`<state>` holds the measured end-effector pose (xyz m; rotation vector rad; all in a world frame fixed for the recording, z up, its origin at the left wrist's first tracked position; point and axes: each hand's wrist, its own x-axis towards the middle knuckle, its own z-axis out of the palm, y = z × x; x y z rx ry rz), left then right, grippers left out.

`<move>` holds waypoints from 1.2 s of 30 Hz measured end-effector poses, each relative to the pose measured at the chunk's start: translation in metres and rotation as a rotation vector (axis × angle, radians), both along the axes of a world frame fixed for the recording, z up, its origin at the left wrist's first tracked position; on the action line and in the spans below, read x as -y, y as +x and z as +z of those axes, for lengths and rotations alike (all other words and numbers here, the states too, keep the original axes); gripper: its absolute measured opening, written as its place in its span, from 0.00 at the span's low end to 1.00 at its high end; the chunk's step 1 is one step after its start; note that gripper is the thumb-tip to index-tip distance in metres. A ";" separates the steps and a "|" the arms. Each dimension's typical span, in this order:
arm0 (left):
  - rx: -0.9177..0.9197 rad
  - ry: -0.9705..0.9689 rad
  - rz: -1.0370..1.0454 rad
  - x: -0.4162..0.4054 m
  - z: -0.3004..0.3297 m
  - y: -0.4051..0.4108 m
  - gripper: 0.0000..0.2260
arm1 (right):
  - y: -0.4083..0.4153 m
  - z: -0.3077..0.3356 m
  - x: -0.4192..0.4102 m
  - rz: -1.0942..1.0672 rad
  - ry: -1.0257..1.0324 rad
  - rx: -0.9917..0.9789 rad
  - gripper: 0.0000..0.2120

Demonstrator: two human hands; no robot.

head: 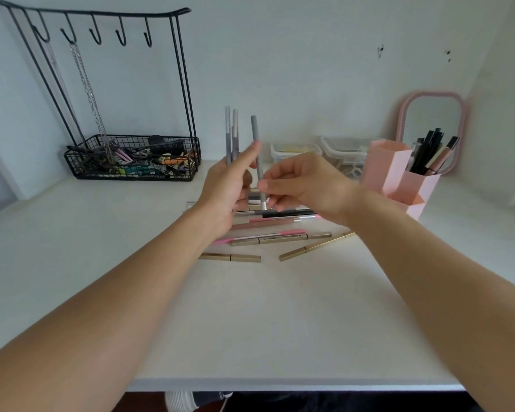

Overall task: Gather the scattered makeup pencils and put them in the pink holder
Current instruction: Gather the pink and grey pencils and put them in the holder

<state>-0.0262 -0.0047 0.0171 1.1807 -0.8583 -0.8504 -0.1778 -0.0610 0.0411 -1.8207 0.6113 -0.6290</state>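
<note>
My left hand (229, 188) holds two grey pencils (231, 135) upright above the white table. My right hand (304, 185) pinches the lower end of a third grey pencil (255, 135), upright beside the left fingertips. Under both hands lies a pile of several makeup pencils (280, 236): gold, pink, black and silver ones. Two gold pencils (312, 248) lie nearest me. The pink holder (396, 176) stands at the right with several dark pencils (428, 150) in its rear compartment.
A black wire basket with a hook rack (131, 159) stands at the back left, with chains hanging from it. Two clear plastic boxes (339, 150) sit against the wall. A pink-framed mirror (431, 120) leans behind the holder. The table's front edge (280, 385) is near me.
</note>
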 end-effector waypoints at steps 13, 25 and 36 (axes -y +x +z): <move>0.124 -0.020 0.058 0.004 -0.007 -0.008 0.17 | 0.020 -0.013 -0.019 -0.133 0.107 0.153 0.02; 0.149 -0.051 0.067 0.002 -0.005 -0.009 0.15 | 0.020 -0.016 -0.018 -0.151 0.052 0.109 0.04; 0.066 -0.016 0.078 0.002 -0.004 0.002 0.18 | -0.022 0.011 0.020 -0.019 -0.542 -0.622 0.04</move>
